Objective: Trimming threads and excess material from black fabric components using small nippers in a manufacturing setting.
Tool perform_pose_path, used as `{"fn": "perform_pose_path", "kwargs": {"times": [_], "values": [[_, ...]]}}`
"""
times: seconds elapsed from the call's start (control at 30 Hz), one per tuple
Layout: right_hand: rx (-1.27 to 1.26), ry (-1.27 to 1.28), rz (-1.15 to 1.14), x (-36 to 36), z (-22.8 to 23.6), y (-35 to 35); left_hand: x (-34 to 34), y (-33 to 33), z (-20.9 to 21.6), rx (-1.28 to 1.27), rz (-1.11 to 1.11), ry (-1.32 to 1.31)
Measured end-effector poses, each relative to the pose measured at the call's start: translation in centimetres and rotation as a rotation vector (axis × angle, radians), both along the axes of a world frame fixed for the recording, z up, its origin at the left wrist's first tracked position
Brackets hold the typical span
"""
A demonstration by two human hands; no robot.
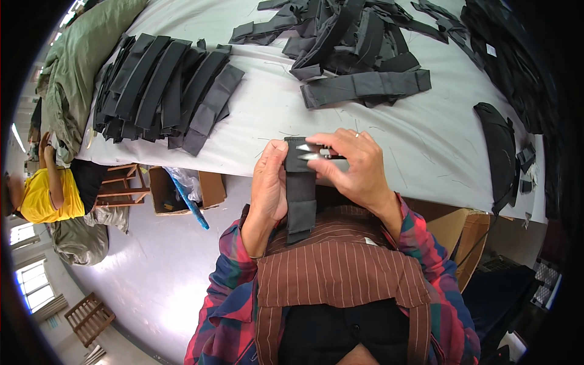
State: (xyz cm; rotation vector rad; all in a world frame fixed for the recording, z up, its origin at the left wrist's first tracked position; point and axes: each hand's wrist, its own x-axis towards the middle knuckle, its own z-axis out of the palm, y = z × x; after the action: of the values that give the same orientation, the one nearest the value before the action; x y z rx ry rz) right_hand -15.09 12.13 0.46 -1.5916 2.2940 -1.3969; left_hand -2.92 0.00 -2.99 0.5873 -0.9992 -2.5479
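Note:
Between the thumb and fingers of my left hand [269,180] is the top end of a dark grey fabric strip [300,204], which hangs down in front of my apron. My right hand [356,161] grips a small pair of thread snips [310,152]. Their two pointed blades stand apart over the strip's upper part, near its right edge; whether a thread lies between them is too small to tell. Beyond my hands, a row of similar strips [164,91] lies at the left of the white-covered table [261,115], and a loose heap of strips [359,42] lies farther back.
Black fabric [511,61] and a dark curved pouch-like piece [496,152] lie along the right. Green cloth [85,67] drapes over the left end. Below stand an open cardboard box [213,190] and a wooden stool [121,185]. A person in yellow [52,194] is at far left.

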Motion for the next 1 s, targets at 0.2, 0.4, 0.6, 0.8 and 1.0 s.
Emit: {"fn": "perform_pose_path", "kwargs": {"times": [0.2,0.4,0.6,0.8,1.0], "values": [[0.02,0.219,-0.183,-0.1,-0.7,-0.5,-0.5,0.8,1.1,0.085,0.019,-0.042],[0.054,0.243,-0.184,0.2,-1.0,-0.5,-0.4,0.9,1.0,0.074,0.005,-0.014],[0.079,0.257,-0.191,0.4,-1.0,-0.4,-0.6,0.9,1.3,0.091,0.019,-0.021],[0.138,0.328,-0.239,1.2,-1.3,-0.6,-0.3,0.9,0.6,0.042,0.02,0.017],[0.067,0.166,-0.258,1.4,-1.9,-0.9,-0.3,0.9,0.7,0.082,0.04,0.023]]}}
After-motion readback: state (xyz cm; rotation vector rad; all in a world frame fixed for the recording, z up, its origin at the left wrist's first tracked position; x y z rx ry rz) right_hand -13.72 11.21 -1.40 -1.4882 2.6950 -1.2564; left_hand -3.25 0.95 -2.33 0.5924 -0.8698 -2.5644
